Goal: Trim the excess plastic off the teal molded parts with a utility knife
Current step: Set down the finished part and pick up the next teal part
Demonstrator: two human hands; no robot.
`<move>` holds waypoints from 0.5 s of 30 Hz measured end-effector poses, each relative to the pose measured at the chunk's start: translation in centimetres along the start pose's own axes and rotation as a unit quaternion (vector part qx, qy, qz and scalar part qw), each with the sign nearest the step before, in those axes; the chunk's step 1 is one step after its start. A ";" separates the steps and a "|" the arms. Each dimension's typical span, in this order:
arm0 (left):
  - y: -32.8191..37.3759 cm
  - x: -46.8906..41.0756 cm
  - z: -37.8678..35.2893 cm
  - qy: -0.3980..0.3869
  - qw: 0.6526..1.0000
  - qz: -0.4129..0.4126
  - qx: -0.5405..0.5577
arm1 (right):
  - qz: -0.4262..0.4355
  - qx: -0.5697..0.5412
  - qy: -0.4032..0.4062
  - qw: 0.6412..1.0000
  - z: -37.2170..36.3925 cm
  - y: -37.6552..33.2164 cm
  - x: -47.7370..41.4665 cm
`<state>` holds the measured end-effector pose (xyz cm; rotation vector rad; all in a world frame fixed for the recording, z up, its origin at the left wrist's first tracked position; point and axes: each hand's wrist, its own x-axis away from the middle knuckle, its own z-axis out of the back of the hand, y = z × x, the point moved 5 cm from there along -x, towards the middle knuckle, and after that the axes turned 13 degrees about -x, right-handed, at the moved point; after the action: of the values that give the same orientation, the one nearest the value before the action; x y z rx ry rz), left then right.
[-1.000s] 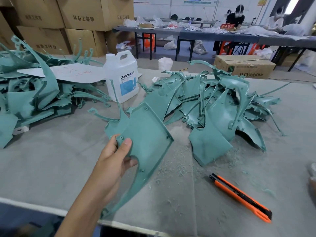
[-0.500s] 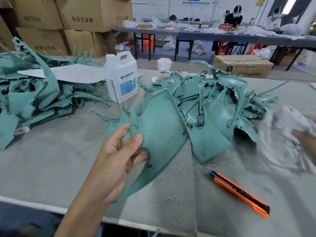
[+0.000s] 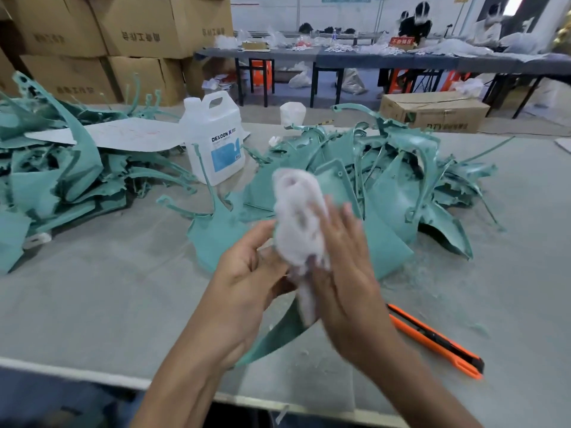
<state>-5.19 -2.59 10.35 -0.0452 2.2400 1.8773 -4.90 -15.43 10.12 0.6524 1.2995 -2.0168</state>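
My left hand (image 3: 247, 273) grips a flat teal molded part (image 3: 278, 335) by its left edge and holds it upright above the table. My right hand (image 3: 346, 264) holds a crumpled white cloth (image 3: 296, 223) against the face of that part; the hand and cloth are blurred. The orange and black utility knife (image 3: 432, 338) lies on the table to the right of my hands, in nobody's grip. A heap of teal parts (image 3: 417, 180) lies behind the held part.
A second heap of teal parts (image 3: 46, 180) covers the table's left side, with a white sheet (image 3: 123, 134) on top. A white DEXCON jug (image 3: 216, 143) stands at the back centre. Plastic shavings litter the grey table (image 3: 92, 288). Cardboard boxes and other workers sit beyond.
My right hand came in from the right with the white cloth and now holds it against the teal part. My left hand raised and tilted the part upright.
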 end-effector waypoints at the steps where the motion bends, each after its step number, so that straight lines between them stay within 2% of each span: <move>1: 0.0 0.2 0.1 -0.008 1.000 0.002 -0.008 | -0.053 -0.006 0.053 0.997 1.5 1.6 -0.7; 3: -0.1 0.5 0.1 -0.017 1.000 0.005 -0.025 | -0.186 -0.079 0.143 0.969 3.6 4.7 -1.5; 4: -0.1 0.5 0.0 -0.014 0.999 0.005 -0.031 | -0.222 -0.123 0.150 0.956 3.5 5.0 -1.1; 7: 0.0 0.1 -0.6 0.009 1.000 -0.009 -0.022 | -0.145 -0.128 0.065 0.979 0.7 0.9 0.3; 9: 0.6 0.1 -0.7 0.009 0.999 -0.028 -0.020 | -0.088 -0.083 0.017 0.993 0.2 -0.4 0.9; 11: 1.3 0.4 -0.1 0.006 0.997 -0.042 -0.058 | -0.105 -0.025 0.056 0.993 2.1 1.6 -0.4; 13: 2.0 0.9 0.8 0.012 0.995 -0.056 -0.082 | -0.224 -0.075 0.160 0.958 5.4 5.0 -1.2; 15: 2.8 1.3 1.6 0.013 0.992 -0.078 -0.104 | -0.307 -0.252 0.228 0.889 7.2 7.1 -0.8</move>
<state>-6.71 -0.38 12.53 -0.2700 1.9846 2.0246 0.47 -24.02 9.22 0.5128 2.4599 -1.8865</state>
